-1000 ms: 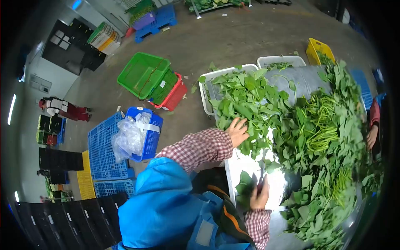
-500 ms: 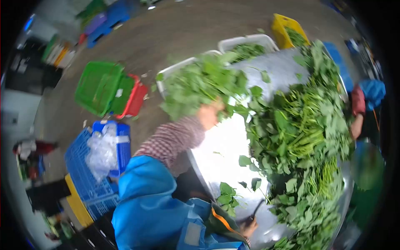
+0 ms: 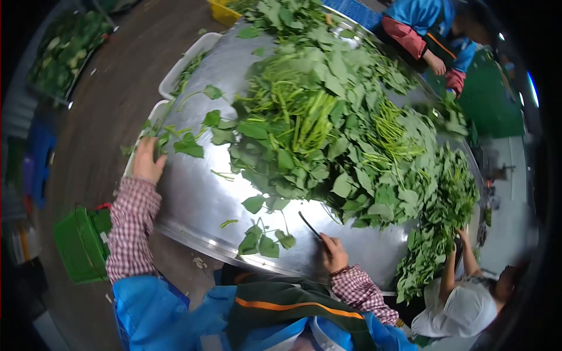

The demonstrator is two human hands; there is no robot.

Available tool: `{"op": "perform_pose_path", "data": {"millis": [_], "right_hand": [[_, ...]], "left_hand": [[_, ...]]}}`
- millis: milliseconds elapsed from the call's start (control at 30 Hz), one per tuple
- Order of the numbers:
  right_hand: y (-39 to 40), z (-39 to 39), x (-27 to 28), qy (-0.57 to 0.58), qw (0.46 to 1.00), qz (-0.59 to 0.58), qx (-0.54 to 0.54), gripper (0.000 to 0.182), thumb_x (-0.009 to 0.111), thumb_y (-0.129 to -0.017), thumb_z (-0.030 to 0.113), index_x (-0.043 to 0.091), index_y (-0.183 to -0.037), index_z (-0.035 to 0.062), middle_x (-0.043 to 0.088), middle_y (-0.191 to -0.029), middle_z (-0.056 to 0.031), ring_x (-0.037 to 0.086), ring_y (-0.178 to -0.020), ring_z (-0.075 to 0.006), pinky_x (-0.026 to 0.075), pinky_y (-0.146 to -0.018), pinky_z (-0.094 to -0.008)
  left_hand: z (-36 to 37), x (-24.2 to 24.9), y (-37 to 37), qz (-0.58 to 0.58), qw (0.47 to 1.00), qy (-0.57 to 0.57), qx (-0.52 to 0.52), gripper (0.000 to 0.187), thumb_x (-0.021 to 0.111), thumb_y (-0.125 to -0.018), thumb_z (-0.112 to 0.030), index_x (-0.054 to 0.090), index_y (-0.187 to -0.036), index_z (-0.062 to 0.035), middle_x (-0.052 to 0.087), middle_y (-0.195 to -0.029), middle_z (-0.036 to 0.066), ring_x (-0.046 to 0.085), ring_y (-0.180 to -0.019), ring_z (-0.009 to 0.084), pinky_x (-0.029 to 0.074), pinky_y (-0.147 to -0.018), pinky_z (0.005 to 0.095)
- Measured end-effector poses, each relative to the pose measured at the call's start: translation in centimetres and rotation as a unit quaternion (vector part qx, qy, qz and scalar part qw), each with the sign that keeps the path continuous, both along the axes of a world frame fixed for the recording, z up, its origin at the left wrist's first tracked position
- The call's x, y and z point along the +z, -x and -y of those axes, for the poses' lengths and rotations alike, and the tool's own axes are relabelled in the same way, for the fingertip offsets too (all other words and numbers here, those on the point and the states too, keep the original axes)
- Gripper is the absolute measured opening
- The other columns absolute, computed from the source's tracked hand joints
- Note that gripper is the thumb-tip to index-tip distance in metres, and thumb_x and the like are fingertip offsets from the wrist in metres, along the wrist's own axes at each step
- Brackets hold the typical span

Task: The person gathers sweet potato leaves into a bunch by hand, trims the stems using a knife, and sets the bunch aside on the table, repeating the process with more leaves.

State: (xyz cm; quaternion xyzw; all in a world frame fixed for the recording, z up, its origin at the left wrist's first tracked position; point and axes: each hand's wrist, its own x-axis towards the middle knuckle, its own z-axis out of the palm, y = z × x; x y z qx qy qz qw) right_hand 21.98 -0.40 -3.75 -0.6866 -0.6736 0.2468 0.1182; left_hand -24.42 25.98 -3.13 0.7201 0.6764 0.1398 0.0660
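My left hand [image 3: 148, 162] is at the table's left edge, beside the rim of a white crate [image 3: 157, 114]. Its thumb stands apart from the fingers, and a few leafy sprigs [image 3: 186, 144] lie just beyond the fingertips. Low over the near side of the metal table [image 3: 196, 202], my right hand [image 3: 333, 255] is closed round a thin dark knife [image 3: 310, 226] that points up and left. Between the hands lie some loose leaves [image 3: 266, 241]. A large heap of leafy green stems [image 3: 310, 120] covers the middle and far side of the table.
A second white crate [image 3: 171, 81] and a yellow crate [image 3: 223, 13] stand along the left edge. Green crates [image 3: 82, 245] sit on the floor at lower left. One co-worker [image 3: 413, 29] is across the table; another [image 3: 453, 307] touches greens at the right.
The large bunch of greens has left my left hand, which has drawn back to the table's edge. My view has turned right, bringing the co-workers in. The knife stays in my right hand.
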Motion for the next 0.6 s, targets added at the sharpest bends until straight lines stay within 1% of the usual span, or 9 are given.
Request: {"op": "perform_pose_path", "data": {"millis": [33, 100, 133, 167, 200, 267, 367, 500, 600], "right_hand": [[-1.6, 1.3, 0.1, 0.077, 0.996, -0.016, -0.036, 0.048, 0.06, -0.072, 0.005, 0.049, -0.118, 0.0127, 0.054, -0.1, -0.0154, 0.054, -0.089, -0.0323, 0.045, -0.074, -0.0365], [-2.4, 2.0, 1.0, 0.034, 0.999, 0.024, -0.027, 0.044, 0.061, -0.072, 0.012, 0.051, -0.115, 0.0078, 0.053, -0.103, -0.0169, 0.049, -0.096, -0.0328, 0.04, -0.082, -0.0392], [-2.6, 1.6, 1.4, 0.012, 0.999, 0.043, -0.019, 0.044, 0.062, -0.072, 0.015, 0.051, -0.114, 0.0054, 0.053, -0.104, -0.0177, 0.047, -0.099, -0.033, 0.037, -0.086, -0.0406], [-2.9, 0.1, 2.0, -0.038, 0.998, -0.008, -0.051, 0.048, 0.066, -0.07, 0.02, 0.052, -0.114, 0.006, 0.053, -0.105, -0.0167, 0.046, -0.101, -0.0322, 0.036, -0.088, -0.0402], [-3.4, -1.9, 3.1, -0.148, 0.987, -0.025, -0.056, 0.046, 0.066, -0.07, 0.018, 0.052, -0.113, 0.005, 0.053, -0.107, -0.0161, 0.046, -0.101, -0.0313, 0.036, -0.088, -0.0391], [-6.0, -8.5, 7.9, -0.287, 0.958, -0.011, -0.011, 0.033, 0.058, -0.074, 0.006, 0.054, -0.106, 0.0025, 0.055, -0.104, -0.0161, 0.05, -0.097, -0.0304, 0.037, -0.087, -0.039], [-11.8, -16.6, 11.9, -0.381, 0.917, 0.114, 0.017, 0.031, 0.056, -0.076, 0.008, 0.053, -0.107, 0.0029, 0.055, -0.107, -0.0148, 0.049, -0.103, -0.0308, 0.037, -0.087, -0.0388], [-18.3, -24.0, 13.0, -0.037, 0.961, 0.274, 0.025, 0.086, 0.061, -0.067, 0.051, 0.028, -0.132, 0.0074, 0.034, -0.133, -0.0148, 0.025, -0.127, -0.0286, 0.018, -0.103, -0.0442], [-18.0, -26.8, 12.6, 0.083, 0.937, 0.319, 0.116, 0.108, 0.063, -0.059, 0.063, 0.014, -0.137, 0.0081, 0.027, -0.138, -0.0155, 0.02, -0.13, -0.0301, 0.013, -0.105, -0.0449]], "left_hand": [[0.5, 1.5, -3.5, 0.079, 0.994, -0.031, -0.064, 0.041, 0.061, -0.072, -0.006, 0.05, -0.111, -0.0012, 0.049, -0.115, 0.017, 0.048, -0.106, 0.0324, 0.039, -0.089, 0.0362], [3.6, 3.7, -13.1, 0.221, 0.958, -0.084, -0.164, 0.027, 0.057, -0.072, -0.003, 0.055, -0.099, 0.0001, 0.058, -0.094, 0.017, 0.055, -0.09, 0.0321, 0.044, -0.079, 0.0372], [6.0, 3.8, -16.8, 0.298, 0.931, 0.042, -0.206, 0.025, 0.056, -0.072, -0.004, 0.055, -0.096, -0.0003, 0.057, -0.089, 0.017, 0.055, -0.084, 0.0314, 0.044, -0.074, 0.0371], [8.3, 2.9, -19.6, 0.279, 0.896, 0.088, -0.334, 0.024, 0.058, -0.071, -0.007, 0.056, -0.095, -0.0017, 0.057, -0.085, 0.015, 0.055, -0.08, 0.0306, 0.044, -0.071, 0.0368], [11.6, -0.6, -21.6, 0.134, 0.882, 0.046, -0.45, 0.023, 0.061, -0.069, -0.01, 0.056, -0.091, -0.0038, 0.056, -0.088, 0.014, 0.054, -0.083, 0.0286, 0.044, -0.072, 0.0358], [16.2, -2.0, -23.1, 0.209, 0.835, 0.024, -0.508, 0.025, 0.063, -0.067, -0.014, 0.056, -0.089, -0.0064, 0.054, -0.093, 0.013, 0.051, -0.091, 0.0271, 0.042, -0.076, 0.0385], [15.4, -4.6, -18.1, 0.084, 0.857, 0.126, -0.493, 0.029, 0.064, -0.066, -0.014, 0.055, -0.092, -0.0067, 0.052, -0.099, 0.012, 0.048, -0.099, 0.0282, 0.038, -0.084, 0.0444], [11.5, -2.2, -13.7, -0.12, 0.953, -0.048, -0.274, 0.026, 0.063, -0.064, -0.011, 0.056, -0.089, -0.0054, 0.05, -0.103, 0.012, 0.041, -0.107, 0.0311, 0.028, -0.093, 0.0472], [11.8, 3.0, -17.0, 0.016, 0.986, -0.08, -0.142, 0.027, 0.06, -0.067, -0.009, 0.055, -0.093, -0.0052, 0.049, -0.107, 0.013, 0.041, -0.109, 0.0321, 0.027, -0.094, 0.0463]]}}
